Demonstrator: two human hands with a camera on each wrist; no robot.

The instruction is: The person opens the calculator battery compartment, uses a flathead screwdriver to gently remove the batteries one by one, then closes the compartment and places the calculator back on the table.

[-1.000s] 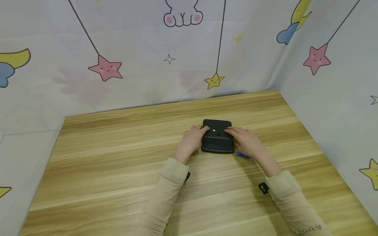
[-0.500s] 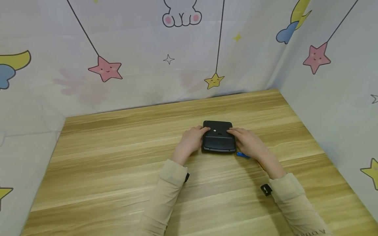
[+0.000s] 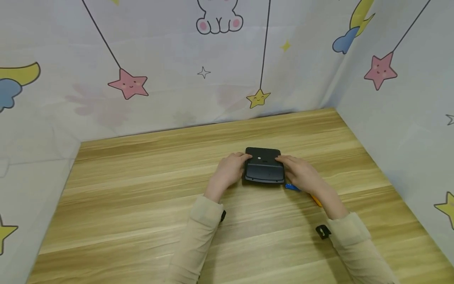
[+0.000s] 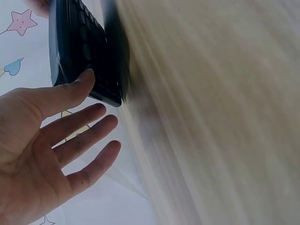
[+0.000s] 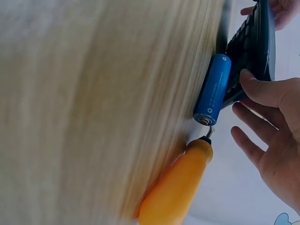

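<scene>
A black calculator [image 3: 264,172] is held back-up, its underside toward the head camera and its keys [image 4: 85,35] facing the table. From the left side my left hand [image 3: 228,170] grips it, the thumb under the key face in the left wrist view. My right hand [image 3: 300,173] grips the opposite side the same way, with its thumb [image 5: 251,84] against the key face. The calculator is tilted, its key face raised at an angle off the wood. Just beside the right hand lies a blue battery [image 5: 213,89].
A screwdriver with an orange handle [image 5: 178,183] lies on the table by the battery, partly hidden under the right forearm in the head view. The wood-patterned table [image 3: 142,205] ends at a white printed cloth [image 3: 170,98] at the back and sides.
The calculator has tilted further, its back turning more toward the near side, and shifted slightly right with both hands. The right forearm has moved right, uncovering the orange handle.
</scene>
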